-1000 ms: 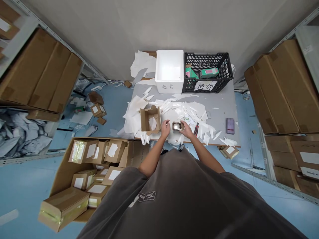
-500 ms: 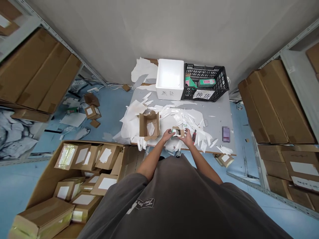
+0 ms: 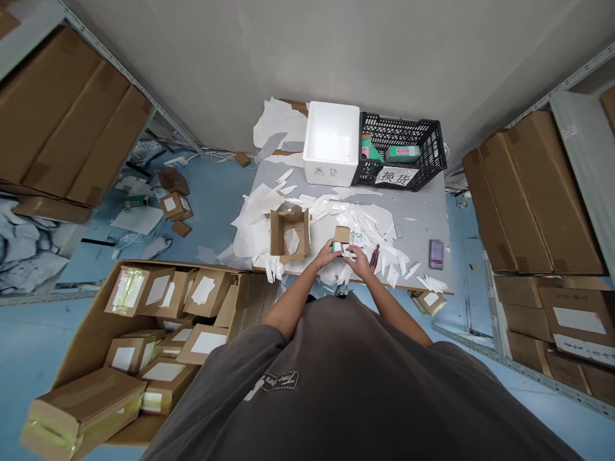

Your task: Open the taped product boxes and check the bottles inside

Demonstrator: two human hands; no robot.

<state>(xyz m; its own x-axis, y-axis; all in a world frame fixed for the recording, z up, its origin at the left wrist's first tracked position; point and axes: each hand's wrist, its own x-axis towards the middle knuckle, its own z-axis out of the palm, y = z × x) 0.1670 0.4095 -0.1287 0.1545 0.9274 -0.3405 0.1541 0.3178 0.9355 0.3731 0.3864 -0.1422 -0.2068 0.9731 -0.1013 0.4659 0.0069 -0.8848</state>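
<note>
A small green-and-white carton (image 3: 337, 247) is between my hands at the table's front edge, its brown flap (image 3: 342, 234) standing up at the far side. My left hand (image 3: 327, 253) grips the carton's left side. At its right side my right hand (image 3: 357, 259) has its fingers bent over the opening, pinching a small white piece; what that piece is I cannot make out. Left of the hands an opened brown cardboard box (image 3: 289, 234) holds a white scrap. A red and black cutter (image 3: 374, 257) lies just right of my right hand.
White paper scraps (image 3: 319, 208) cover much of the grey table (image 3: 418, 218). At its back stand a white foam box (image 3: 331, 137) and a black crate (image 3: 403, 173) with green boxes. A phone (image 3: 436, 254) lies at right. A large carton (image 3: 240, 307) of parcels stands at left.
The small carton's flap now stands upright at the back. My right hand has moved its fingers from the carton's side to over its opening. The whole view has shifted slightly.
</note>
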